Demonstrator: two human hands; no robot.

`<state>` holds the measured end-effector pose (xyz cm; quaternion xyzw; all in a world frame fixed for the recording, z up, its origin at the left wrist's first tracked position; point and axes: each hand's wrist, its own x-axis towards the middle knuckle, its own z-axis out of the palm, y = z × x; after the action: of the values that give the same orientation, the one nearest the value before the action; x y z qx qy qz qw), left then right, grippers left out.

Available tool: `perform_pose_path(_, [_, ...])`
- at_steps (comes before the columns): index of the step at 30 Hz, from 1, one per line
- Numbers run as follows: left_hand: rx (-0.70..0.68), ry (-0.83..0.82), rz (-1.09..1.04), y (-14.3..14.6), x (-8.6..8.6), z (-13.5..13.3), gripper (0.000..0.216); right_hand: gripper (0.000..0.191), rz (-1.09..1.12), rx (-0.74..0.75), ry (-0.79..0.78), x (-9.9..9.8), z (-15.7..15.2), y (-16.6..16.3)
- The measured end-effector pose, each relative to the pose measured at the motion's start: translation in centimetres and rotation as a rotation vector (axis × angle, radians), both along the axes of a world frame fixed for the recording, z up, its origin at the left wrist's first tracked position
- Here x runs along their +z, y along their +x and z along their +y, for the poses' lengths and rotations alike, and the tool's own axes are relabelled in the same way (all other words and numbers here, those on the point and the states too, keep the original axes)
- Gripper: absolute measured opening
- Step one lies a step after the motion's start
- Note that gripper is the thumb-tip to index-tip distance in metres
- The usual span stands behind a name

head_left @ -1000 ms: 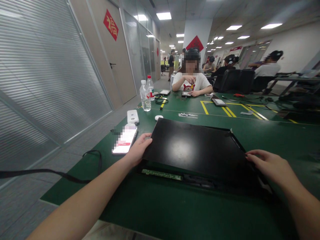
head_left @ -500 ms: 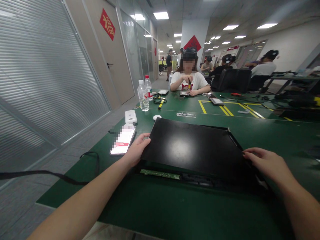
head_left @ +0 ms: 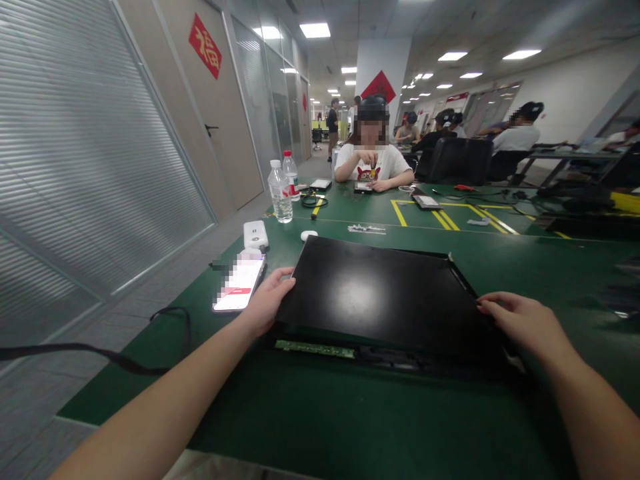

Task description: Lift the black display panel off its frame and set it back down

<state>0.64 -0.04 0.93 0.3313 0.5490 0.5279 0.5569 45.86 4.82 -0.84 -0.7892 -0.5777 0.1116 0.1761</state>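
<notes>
Display panel [head_left: 370, 287], frame centre: your left hand [head_left: 269, 301] grips its left edge, right hand [head_left: 525, 320] pinches the right; uneven pull could crack it or strain the circuit board [head_left: 315, 349].

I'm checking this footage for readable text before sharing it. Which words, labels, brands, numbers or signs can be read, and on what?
"福": red diamond sign on the door.
Red diamond on the pillar: unreadable, partly hidden.
Red-capped bottle: label too small to read.
Phone: screen partly pixelated, nothing legible.
Green circuit board: markings too small.
Black panel: no text visible.
</notes>
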Motion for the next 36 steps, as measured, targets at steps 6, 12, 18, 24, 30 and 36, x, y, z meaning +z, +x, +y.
perform_pose_path(6, [-0.009,0.005,-0.011,-0.13,-0.21,-0.09,0.035,0.040,0.013,-0.006,0.001,0.10,0.00,0.04])
perform_pose_path(12, [-0.010,0.026,-0.016,-0.27,-0.39,-0.05,0.036,0.039,0.011,-0.015,-0.021,-0.12,0.26,0.33])
perform_pose_path(18, [-0.007,0.029,-0.020,-0.34,-0.61,0.10,0.036,0.042,0.016,-0.020,-0.030,-0.16,0.34,0.28])
perform_pose_path(24, [0.000,0.031,-0.017,-0.26,-0.62,0.07,0.034,0.041,0.026,-0.013,-0.035,-0.25,0.39,0.35])
perform_pose_path(30, [0.004,0.034,-0.024,-0.05,-0.24,-0.06,0.030,0.042,0.029,-0.025,-0.036,-0.20,0.36,0.36])
perform_pose_path(36, [-0.011,0.030,-0.030,-0.16,-0.31,-0.12,0.030,0.041,0.061,-0.012,-0.008,-0.53,0.49,0.54])
